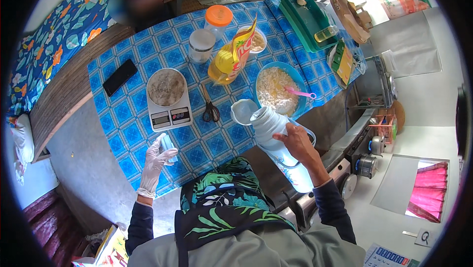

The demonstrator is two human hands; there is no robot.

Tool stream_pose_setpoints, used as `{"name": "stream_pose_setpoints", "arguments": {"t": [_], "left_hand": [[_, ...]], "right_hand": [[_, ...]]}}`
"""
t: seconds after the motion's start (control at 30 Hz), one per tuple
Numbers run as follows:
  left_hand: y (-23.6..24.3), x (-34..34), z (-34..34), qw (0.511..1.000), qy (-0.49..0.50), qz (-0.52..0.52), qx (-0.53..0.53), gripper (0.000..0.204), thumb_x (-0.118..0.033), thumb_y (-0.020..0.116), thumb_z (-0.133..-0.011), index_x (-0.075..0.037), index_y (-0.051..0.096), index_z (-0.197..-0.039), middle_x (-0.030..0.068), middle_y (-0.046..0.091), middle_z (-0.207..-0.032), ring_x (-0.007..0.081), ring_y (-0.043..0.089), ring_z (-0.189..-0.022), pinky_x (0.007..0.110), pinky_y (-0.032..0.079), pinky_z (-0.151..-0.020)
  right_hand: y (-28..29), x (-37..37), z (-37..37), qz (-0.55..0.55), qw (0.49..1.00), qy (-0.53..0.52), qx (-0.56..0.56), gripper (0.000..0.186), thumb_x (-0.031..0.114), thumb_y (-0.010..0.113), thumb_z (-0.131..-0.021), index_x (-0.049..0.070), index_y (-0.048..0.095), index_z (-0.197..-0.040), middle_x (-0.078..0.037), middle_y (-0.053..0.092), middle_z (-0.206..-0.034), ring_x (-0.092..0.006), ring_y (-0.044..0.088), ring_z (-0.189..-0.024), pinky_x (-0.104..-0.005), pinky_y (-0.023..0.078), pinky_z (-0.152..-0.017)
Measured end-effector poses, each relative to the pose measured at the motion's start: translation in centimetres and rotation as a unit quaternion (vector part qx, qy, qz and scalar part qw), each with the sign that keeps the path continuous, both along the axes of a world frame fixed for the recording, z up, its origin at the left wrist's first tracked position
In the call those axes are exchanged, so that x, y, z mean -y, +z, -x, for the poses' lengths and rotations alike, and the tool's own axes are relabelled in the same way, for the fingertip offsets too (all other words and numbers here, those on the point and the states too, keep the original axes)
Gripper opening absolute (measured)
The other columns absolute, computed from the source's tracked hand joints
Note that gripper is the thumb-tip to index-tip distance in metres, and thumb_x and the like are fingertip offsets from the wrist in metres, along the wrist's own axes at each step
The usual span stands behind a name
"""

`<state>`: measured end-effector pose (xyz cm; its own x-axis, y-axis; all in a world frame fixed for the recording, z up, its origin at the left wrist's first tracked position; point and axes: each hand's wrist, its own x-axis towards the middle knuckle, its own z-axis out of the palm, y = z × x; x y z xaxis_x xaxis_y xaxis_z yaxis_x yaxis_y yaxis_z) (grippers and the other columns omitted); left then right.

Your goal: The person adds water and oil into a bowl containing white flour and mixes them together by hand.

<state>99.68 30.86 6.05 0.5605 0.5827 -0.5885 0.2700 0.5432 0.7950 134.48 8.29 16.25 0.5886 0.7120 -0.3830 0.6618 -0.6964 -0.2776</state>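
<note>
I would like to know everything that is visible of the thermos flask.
The thermos flask is pale blue and white, plastic-looking, with a stepped neck, a side handle and blue floral decoration low on its body. Its round lid stands open beside the mouth. The bare right hand grips its upper part. It is tilted, its mouth pointing away from the person, near the blue bowl; whether they touch is unclear. No liquid is seen leaving it.

Fisheye head view, facing down over the nearby table (133, 134)
</note>
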Motion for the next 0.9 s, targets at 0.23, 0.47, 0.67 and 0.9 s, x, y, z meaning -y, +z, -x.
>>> {"name": "stream_pose_setpoints", "arguments": {"t": [0.23, 0.47, 0.67, 0.9], "left_hand": [[-0.44, 0.29, -0.35, 1.000, 0.000, 0.007, 0.000, 0.078, -0.019, 0.079, -0.080, 0.000, 0.042, -0.146, 0.0058, 0.065, -0.099, 0.0113, 0.065, -0.083, 0.026, 0.057, -0.063], [-0.51, 0.64, -0.25, 1.000, -0.004, -0.008, 0.002, 0.070, -0.013, 0.075, -0.082, -0.004, 0.045, -0.145, 0.0030, 0.062, -0.098, 0.0112, 0.064, -0.080, 0.025, 0.058, -0.061], [0.00, 0.73, -0.28, 1.000, 0.008, -0.017, -0.004, 0.075, -0.013, 0.079, -0.079, -0.002, 0.042, -0.144, 0.0057, 0.063, -0.098, 0.0126, 0.065, -0.081, 0.025, 0.056, -0.064], [-0.53, 0.30, -0.83, 1.000, -0.003, -0.022, 0.007, 0.056, -0.004, 0.078, -0.078, -0.009, 0.049, -0.126, 0.0030, 0.063, -0.093, 0.0109, 0.063, -0.079, 0.023, 0.054, -0.063]], "right_hand": [[-0.83, 0.80, -0.40, -0.039, 0.999, 0.020, -0.006, 0.041, 0.030, 0.073, -0.086, -0.007, 0.057, -0.082, -0.032, 0.063, -0.083, -0.0469, 0.064, -0.083, -0.0513, 0.047, -0.072], [-0.43, 0.31, -0.53, -0.023, 0.999, 0.027, 0.001, 0.042, 0.030, 0.073, -0.087, -0.007, 0.055, -0.079, -0.032, 0.063, -0.082, -0.0470, 0.064, -0.082, -0.0512, 0.046, -0.072], [-0.14, -0.06, -0.42, -0.010, 0.999, 0.035, 0.005, 0.043, 0.031, 0.072, -0.087, -0.008, 0.056, -0.080, -0.032, 0.063, -0.081, -0.0469, 0.064, -0.082, -0.0510, 0.047, -0.073], [-0.40, 0.08, -0.86, -0.026, 0.999, 0.035, -0.012, 0.043, 0.032, 0.073, -0.086, -0.007, 0.057, -0.081, -0.027, 0.065, -0.078, -0.0430, 0.066, -0.079, -0.0490, 0.048, -0.072]]}}
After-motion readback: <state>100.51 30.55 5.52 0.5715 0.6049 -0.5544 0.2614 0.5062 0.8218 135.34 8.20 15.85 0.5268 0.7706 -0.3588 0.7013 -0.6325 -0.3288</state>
